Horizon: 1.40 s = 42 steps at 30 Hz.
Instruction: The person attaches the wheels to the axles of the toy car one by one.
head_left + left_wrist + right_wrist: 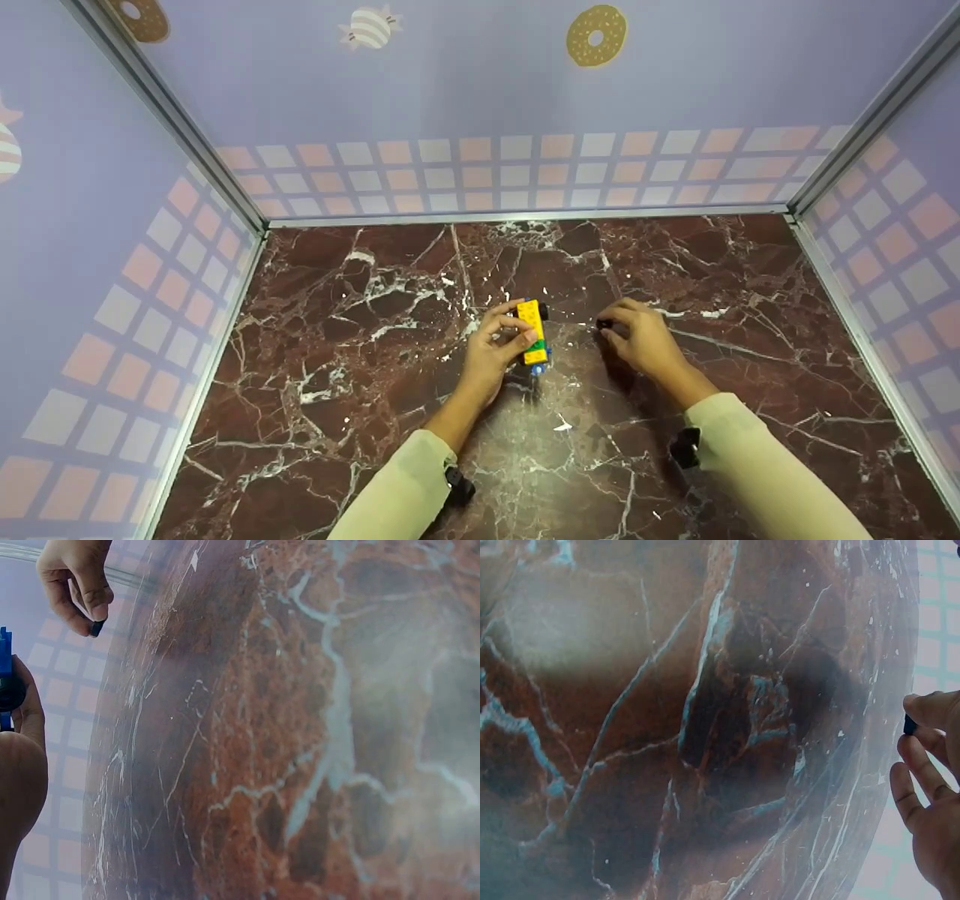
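Observation:
In the head view my left hand (491,352) grips a small toy car built of bricks (531,330), its thumb on the yellow and green top. Blue parts stick out at the car's near end, and a black wheel (544,310) shows at its far right side. My right hand (637,337) is apart from the car, to its right, and pinches a small black piece (604,324) between thumb and fingertips. The right wrist view shows this black piece (909,724) between the fingertips too. Only the car's blue side (6,660) appears at the left wrist view's edge.
Both hands are over a dark red marbled tabletop (360,420) with white veins. Purple panels with pink and white squares enclose it at the back (480,90), left and right, with a metal strip (675,212) along the back edge.

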Each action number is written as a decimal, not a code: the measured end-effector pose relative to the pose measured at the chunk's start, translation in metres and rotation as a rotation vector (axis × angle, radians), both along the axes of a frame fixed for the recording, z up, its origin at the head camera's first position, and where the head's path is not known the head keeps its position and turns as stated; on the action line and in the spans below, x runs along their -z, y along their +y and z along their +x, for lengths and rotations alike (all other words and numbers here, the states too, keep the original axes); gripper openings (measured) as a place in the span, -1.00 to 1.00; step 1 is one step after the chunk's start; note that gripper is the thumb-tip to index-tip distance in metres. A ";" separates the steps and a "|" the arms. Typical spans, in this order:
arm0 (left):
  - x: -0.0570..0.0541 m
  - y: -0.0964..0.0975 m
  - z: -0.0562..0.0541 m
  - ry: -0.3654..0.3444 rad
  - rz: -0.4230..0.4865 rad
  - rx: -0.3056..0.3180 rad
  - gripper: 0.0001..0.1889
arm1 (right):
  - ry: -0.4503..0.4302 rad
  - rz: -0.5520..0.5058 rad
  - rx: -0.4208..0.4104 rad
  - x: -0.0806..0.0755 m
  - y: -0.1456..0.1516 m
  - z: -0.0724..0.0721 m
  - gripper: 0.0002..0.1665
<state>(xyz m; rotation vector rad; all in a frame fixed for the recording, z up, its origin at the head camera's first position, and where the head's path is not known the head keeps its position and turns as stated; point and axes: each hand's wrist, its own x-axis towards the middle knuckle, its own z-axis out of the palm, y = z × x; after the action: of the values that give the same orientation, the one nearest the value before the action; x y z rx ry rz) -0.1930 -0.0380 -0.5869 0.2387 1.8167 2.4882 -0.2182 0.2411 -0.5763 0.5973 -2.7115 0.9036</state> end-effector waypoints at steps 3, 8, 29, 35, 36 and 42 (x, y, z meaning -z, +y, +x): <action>0.000 0.000 0.001 -0.002 0.004 0.003 -0.74 | -0.017 -0.032 -0.007 -0.002 -0.001 0.002 -0.69; -0.001 0.001 0.000 -0.005 0.005 0.002 -0.73 | -0.029 -0.082 -0.020 -0.008 -0.005 0.006 -0.64; 0.003 0.002 -0.004 -0.011 -0.022 -0.028 -0.75 | -0.039 -0.148 -0.150 -0.029 -0.024 0.019 -0.52; 0.004 0.003 -0.005 0.005 -0.016 -0.029 -0.75 | -0.043 -0.174 -0.188 -0.036 -0.034 0.023 -0.51; 0.004 0.003 -0.005 0.003 -0.014 -0.027 -0.75 | -0.041 -0.171 -0.192 -0.037 -0.035 0.024 -0.51; 0.002 0.004 -0.004 -0.007 -0.018 -0.037 -0.74 | -0.017 -0.153 -0.222 -0.042 -0.043 0.028 -0.52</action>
<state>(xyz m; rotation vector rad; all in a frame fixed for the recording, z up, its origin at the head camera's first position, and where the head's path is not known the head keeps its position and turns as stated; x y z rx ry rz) -0.1971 -0.0342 -0.5886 0.1977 1.8570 2.4923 -0.1902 0.1983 -0.5342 0.8731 -2.5958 1.1613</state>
